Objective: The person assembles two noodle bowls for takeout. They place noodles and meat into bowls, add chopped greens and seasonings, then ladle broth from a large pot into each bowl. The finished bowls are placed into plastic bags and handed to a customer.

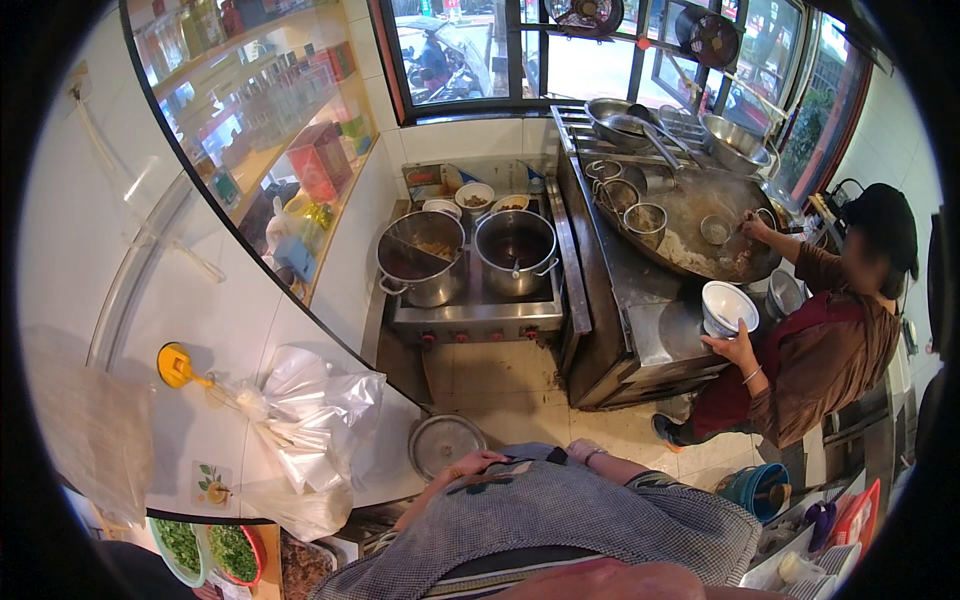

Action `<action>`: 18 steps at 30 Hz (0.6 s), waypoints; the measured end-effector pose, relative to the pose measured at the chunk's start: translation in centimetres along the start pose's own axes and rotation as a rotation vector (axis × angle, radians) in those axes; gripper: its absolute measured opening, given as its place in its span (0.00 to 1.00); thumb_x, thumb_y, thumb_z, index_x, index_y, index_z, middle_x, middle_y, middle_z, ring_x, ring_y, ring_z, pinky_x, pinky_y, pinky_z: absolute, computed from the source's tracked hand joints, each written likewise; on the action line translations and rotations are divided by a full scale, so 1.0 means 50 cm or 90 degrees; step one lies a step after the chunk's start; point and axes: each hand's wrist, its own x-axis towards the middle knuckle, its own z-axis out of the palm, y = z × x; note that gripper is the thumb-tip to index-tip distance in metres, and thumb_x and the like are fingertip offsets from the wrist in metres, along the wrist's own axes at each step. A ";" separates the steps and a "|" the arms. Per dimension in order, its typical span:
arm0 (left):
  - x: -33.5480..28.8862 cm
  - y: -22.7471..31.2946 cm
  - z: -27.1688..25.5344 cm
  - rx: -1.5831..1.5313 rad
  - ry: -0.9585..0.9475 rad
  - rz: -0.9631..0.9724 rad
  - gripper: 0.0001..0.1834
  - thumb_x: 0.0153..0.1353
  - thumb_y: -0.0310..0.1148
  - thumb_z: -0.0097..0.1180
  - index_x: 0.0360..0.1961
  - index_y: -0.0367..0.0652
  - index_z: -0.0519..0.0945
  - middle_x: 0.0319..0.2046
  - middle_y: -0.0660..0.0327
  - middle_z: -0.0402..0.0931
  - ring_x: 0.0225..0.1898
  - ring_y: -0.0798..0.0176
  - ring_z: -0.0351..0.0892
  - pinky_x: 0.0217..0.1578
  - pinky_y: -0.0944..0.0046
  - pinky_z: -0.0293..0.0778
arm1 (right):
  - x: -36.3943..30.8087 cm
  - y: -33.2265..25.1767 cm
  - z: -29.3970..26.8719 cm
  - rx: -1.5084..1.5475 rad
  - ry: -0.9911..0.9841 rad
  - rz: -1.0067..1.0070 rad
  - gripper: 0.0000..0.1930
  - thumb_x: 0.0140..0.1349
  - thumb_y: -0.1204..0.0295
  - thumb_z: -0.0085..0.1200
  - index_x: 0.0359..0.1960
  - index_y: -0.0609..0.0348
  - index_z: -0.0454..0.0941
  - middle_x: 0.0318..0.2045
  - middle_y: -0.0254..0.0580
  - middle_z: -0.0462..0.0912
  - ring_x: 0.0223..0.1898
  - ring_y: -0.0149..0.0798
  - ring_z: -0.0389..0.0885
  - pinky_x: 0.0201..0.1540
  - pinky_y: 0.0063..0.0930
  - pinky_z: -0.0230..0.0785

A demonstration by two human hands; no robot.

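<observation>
Left hand [478, 463] at lower centre rests flat on the grey checked apron [590, 515], fingers loosely curled, grip pinching nothing. Right hand [583, 451] just beside it at the apron's top edge; grip state cannot tell, mostly hidden. Round metal lid [441, 443] sits left of the left hand. Two steaming pots [470, 255] on the stove at centre. Another person at right holds a white bowl [729, 306] by the wide wok [690, 215]. Risk: apron cloth could slip loose since neither hand clamps it.
</observation>
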 end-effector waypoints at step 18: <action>-0.007 -0.016 0.030 0.398 0.241 0.386 0.08 0.60 0.31 0.59 0.39 0.46 0.87 0.59 0.58 0.74 0.54 0.52 0.77 0.50 0.54 0.77 | -0.020 0.013 0.035 0.090 -0.070 0.139 0.23 0.60 0.56 0.47 0.51 0.56 0.82 0.51 0.51 0.83 0.55 0.54 0.80 0.58 0.46 0.71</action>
